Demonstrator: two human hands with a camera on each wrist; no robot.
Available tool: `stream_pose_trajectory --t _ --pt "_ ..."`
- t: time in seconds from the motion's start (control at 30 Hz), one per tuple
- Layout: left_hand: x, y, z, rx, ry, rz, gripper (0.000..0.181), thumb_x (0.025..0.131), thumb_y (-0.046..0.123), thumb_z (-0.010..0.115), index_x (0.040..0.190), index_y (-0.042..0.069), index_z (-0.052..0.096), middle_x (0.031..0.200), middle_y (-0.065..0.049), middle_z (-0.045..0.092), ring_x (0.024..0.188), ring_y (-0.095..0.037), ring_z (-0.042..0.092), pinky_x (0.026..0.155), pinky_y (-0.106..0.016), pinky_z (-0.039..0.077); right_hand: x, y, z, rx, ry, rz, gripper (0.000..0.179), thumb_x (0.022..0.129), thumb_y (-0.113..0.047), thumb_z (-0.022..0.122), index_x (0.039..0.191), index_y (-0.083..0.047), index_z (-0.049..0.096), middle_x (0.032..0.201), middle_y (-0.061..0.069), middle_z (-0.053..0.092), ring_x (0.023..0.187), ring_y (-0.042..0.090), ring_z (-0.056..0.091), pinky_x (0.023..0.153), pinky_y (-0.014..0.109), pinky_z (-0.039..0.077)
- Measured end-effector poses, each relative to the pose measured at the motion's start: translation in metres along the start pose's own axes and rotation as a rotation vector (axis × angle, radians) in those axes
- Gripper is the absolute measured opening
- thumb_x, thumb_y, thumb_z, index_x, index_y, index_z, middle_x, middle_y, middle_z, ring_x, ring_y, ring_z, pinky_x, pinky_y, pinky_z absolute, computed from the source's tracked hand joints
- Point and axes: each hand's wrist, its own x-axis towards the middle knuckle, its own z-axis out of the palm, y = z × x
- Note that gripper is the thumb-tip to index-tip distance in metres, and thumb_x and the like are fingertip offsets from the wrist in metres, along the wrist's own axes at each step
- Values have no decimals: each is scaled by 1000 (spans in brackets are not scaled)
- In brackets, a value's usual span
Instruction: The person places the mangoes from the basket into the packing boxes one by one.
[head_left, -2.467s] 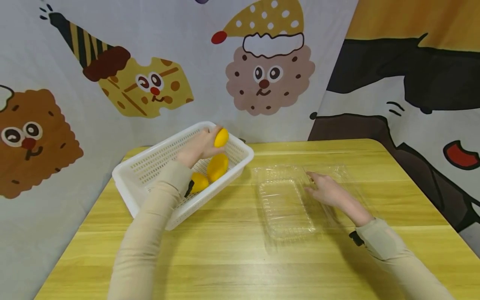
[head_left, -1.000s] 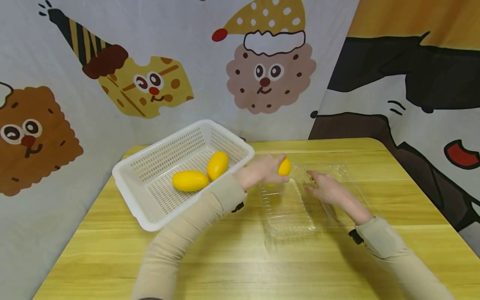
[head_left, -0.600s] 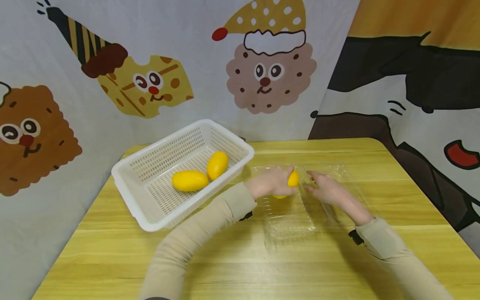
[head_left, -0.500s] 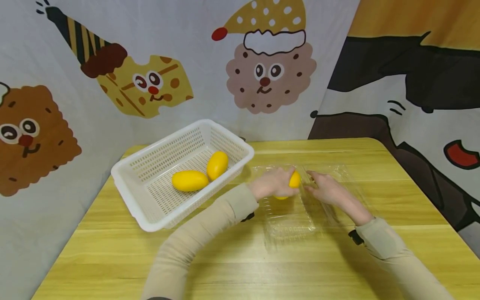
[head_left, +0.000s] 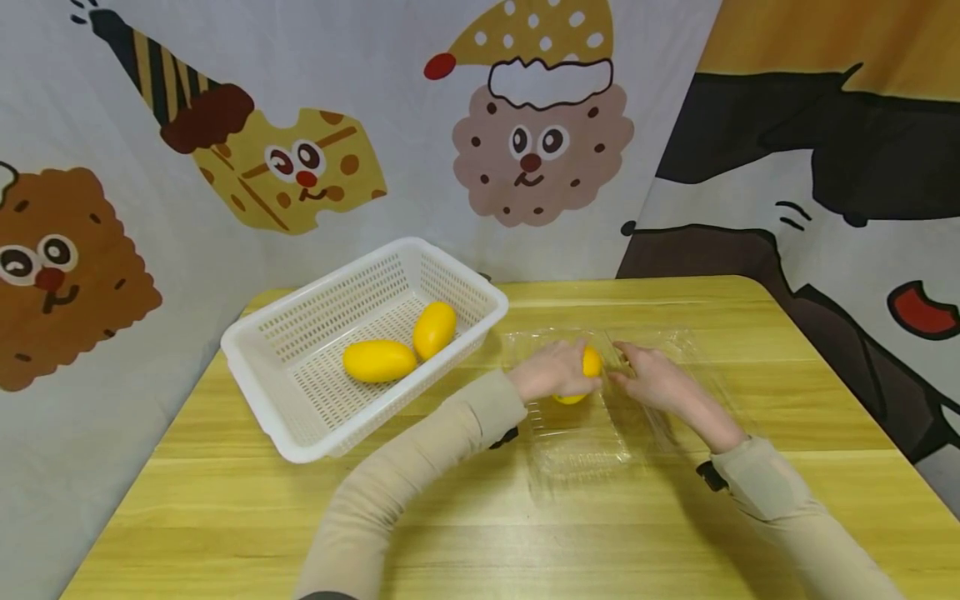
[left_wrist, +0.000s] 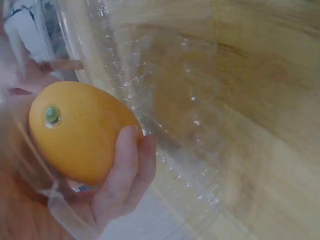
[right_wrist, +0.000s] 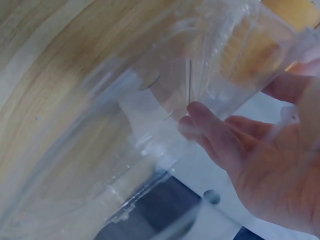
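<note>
Gone from the white basket (head_left: 264, 410), your left hand (head_left: 553, 369) now grips a yellow fruit (head_left: 592, 362) inside the clear container (head_left: 581, 457). Your right hand (head_left: 660, 385) touches its edge; I cannot tell whether it grips.

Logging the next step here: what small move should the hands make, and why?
Probably ease the yellow fruit down until it rests in the clear container. The left hand grips it at the container; I can't tell whether it touches bottom. The right hand is at the container's side.
</note>
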Motion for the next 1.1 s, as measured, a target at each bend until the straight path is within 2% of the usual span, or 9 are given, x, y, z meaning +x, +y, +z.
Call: stream_pose_trajectory --t 0.17,0.3,0.37,0.47,0.6,0.77,0.87,1.0,1.1 --pt "0 0 2 15 19 -22 74 91 46 55 149 9 25 78 -2 57 53 -9 49 47 -20 44 1 1 1 1 -6 3 65 94 -21 55 145 9 25 132 41 43 88 32 64 74 40 57" --pt "0 1 3 23 17 -44 76 92 50 52 150 9 24 86 -5 58 60 -12 50 51 -22 45 1 1 1 17 -17 12 66 94 -20 54 146 9 23 132 42 41 68 21 59 63 32 54" --pt "0 2 2 11 7 -54 76 93 51 51 150 9 23 84 -5 58 56 -11 49 49 -21 44 1 2 1 27 -21 19 66 95 -19 54 146 8 22 133 42 41 56 16 51 56 28 51" --pt "1 3 0 -34 -4 -52 72 95 45 51 150 9 22 74 -3 56 46 -8 44 42 -19 40 1 1 1 25 -17 16 65 95 -19 53 146 9 23 133 42 41 52 14 46 52 28 49" --pt "2 6 -5 -59 -13 -39 69 97 34 52 152 9 19 62 1 50 39 -7 38 36 -17 34 1 0 1 5 -13 10 64 95 -20 53 145 9 25 132 41 43 64 20 58 62 32 52" --pt "-1 7 -11 -8 -6 -11 66 97 29 52 151 7 20 61 2 45 39 -6 33 36 -16 32 1 -1 1 -3 -18 10 65 95 -22 54 145 9 25 132 41 44 81 27 64 71 38 55" --pt "-3 6 -16 24 22 21 63 97 28 52 149 5 26 62 2 45 40 -5 31 37 -15 31 0 -1 1 -10 -11 4 65 95 -23 54 145 9 26 131 41 45 87 32 65 75 42 56" --pt "-7 4 -25 69 59 62 54 97 28 52 143 2 38 68 -1 52 43 -5 34 39 -15 32 1 -1 1 0 -11 1 65 95 -21 53 145 10 25 131 42 44 70 29 63 66 38 56" --pt "-11 2 -33 84 71 69 49 97 28 52 139 3 44 87 -6 64 46 -6 41 42 -16 37 1 -1 1 -1 -10 -3 65 95 -20 53 144 10 25 131 42 43 64 22 59 62 33 53"
